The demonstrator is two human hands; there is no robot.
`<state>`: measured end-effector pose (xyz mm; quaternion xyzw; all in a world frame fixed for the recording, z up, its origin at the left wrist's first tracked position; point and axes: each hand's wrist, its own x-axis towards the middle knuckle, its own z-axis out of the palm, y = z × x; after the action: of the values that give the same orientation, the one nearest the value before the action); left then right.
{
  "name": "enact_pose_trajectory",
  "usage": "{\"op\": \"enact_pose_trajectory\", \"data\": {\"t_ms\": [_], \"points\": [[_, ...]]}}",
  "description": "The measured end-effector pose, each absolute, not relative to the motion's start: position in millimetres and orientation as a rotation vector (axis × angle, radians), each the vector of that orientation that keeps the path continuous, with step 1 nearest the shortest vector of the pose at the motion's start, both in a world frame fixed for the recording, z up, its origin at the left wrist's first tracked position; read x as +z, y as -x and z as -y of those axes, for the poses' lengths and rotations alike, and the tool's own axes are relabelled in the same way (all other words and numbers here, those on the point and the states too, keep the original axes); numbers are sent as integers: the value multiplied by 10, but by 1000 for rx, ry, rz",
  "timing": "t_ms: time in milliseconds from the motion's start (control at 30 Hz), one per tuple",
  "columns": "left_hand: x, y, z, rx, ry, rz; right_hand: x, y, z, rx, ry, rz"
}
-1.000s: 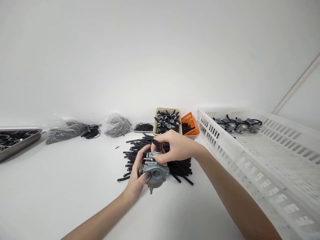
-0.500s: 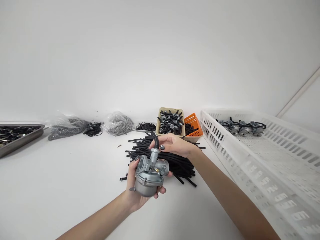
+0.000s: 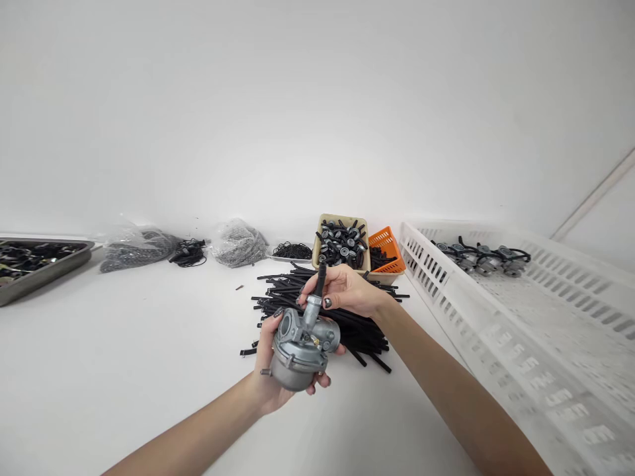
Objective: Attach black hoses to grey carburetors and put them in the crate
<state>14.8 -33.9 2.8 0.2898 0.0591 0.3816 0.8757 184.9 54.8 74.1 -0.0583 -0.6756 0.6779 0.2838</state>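
A grey metal carburetor [image 3: 300, 350] rests in my left hand [image 3: 268, 370], whose fingers wrap round its body from below and behind. From the carburetor's top rises a neck with a ribbed cap, and a black rubber boot [image 3: 321, 279] stands up out of that cap. At the cap, my right hand [image 3: 350, 291] is closed, thumb in front and fingers behind. Beneath both hands lies a pile of black rubber hoses [image 3: 364, 324] on the white table [image 3: 149, 357].
A cream bin [image 3: 367, 228] of caps with black boots and an orange basket [image 3: 394, 244] stand behind the pile. On the right is a white crate [image 3: 461, 317] with several carburetors [image 3: 483, 258]. Leftward are plastic bags [image 3: 238, 243] of small parts and a metal tray [image 3: 49, 277].
The black boot has turned from curving left to pointing up, tip toward the back. My right fingers have shifted round the cap. The view has moved slightly.
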Motion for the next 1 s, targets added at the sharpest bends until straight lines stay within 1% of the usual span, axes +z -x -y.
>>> {"op": "enact_pose_trajectory", "data": {"t_ms": [267, 633, 1000], "points": [[44, -136, 345, 797, -593, -136, 771, -1881, -573, 1756, 187, 1907], [51, -129, 321, 768, -609, -99, 738, -1886, -591, 1770, 168, 1879], [8, -128, 290, 776, -628, -93, 813, -1916, -553, 1736, 173, 1931]]}}
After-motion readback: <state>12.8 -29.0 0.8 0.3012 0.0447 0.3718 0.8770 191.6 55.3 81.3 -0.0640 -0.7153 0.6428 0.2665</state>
